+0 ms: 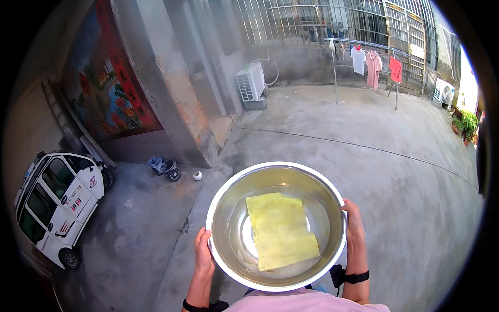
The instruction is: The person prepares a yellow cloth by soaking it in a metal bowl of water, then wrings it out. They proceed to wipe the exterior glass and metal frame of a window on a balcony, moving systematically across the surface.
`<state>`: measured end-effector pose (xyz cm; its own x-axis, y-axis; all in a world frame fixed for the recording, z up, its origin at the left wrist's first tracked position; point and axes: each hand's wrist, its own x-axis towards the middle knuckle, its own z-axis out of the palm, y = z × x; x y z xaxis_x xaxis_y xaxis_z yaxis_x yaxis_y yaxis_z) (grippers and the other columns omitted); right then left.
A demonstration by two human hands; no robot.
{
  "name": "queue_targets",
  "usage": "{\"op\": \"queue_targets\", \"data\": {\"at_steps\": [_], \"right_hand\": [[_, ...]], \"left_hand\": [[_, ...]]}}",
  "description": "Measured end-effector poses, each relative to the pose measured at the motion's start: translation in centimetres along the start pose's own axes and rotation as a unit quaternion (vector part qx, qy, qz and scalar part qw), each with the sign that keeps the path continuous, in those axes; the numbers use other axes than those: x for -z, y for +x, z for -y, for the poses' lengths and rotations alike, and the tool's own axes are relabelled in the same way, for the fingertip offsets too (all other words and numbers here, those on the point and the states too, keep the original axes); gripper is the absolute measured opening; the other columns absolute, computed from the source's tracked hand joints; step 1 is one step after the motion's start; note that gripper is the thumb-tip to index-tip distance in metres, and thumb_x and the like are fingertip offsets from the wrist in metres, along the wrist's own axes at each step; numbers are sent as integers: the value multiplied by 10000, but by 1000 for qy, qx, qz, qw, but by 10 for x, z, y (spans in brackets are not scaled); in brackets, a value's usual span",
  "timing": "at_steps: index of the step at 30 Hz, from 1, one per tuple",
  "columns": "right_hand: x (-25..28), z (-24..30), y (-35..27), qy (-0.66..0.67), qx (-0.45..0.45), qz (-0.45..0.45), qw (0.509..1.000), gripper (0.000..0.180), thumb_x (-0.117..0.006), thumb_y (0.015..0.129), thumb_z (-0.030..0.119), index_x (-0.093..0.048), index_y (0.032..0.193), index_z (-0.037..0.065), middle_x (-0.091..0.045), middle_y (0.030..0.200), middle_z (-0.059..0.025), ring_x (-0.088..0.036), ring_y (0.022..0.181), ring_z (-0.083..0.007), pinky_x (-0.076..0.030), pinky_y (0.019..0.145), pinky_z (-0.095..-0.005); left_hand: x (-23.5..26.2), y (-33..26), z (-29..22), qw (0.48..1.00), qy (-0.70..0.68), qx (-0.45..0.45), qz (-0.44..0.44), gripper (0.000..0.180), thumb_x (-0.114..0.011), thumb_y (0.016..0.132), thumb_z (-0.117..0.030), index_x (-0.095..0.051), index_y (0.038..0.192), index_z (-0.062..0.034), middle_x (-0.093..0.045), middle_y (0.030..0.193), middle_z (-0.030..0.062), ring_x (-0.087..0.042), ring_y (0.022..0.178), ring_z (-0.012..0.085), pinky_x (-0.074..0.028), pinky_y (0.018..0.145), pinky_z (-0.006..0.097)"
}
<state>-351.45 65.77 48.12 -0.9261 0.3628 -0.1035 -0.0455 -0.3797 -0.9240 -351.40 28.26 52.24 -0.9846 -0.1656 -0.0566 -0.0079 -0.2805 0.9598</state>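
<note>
A metal bowl [276, 225] is held out over the concrete yard floor [395, 171], the left hand [204, 255] gripping its left rim and the right hand [353, 221] its right rim, fingers curled around the edge. A yellow cloth [280, 230] lies in shallow water inside the bowl. Left of the bowl stands a small white car [54, 203]; beyond it, a clothes rack [364, 57].

A bare concrete yard [364, 135] lies in bright daylight, closed off by stained grey walls [171, 88] and a barred metal fence [322, 21]. A small white vehicle [57, 203] stands at the left below a red painted mural [104, 83] — an air-conditioner unit [250, 81] sits by the wall. Farther back, clothes hang on a drying rack [371, 60] — potted plants [467, 125] line the right edge.
</note>
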Motion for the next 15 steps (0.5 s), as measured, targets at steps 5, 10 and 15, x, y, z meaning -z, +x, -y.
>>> {"op": "queue_targets", "data": {"at_steps": [5, 10, 15], "right_hand": [[-36, 36, 170, -3, 17, -28, 999, 316, -443, 687, 106, -604, 924, -28, -585, 801, -65, -555, 766, -148, -467, 698, -268], [-52, 47, 335, 42, 12, -82, 996, 340, -452, 702, 113, -584, 980, -30, -578, 809, -68, -566, 758, -159, -480, 719, -275], [-63, 40, 525, 43, 18, -56, 997, 339, -459, 709, 134, -597, 970, -33, -593, 838, -65, -564, 759, -144, -469, 701, -270]], "left_hand": [[-80, 181, 11, 999, -29, -7, 14, 363, -476, 887, -238, -508, 1135, 26, -581, 995, 84, -543, 892, 132, -429, 805, 266], [-156, 363, 24, 996, -21, 17, 82, 329, -467, 897, -212, -520, 1127, 18, -575, 1020, 77, -528, 940, 142, -410, 839, 272], [-237, 530, 59, 996, 26, 28, 80, 335, -463, 898, -241, -525, 1114, 8, -583, 996, 74, -543, 925, 141, -424, 820, 272]]}}
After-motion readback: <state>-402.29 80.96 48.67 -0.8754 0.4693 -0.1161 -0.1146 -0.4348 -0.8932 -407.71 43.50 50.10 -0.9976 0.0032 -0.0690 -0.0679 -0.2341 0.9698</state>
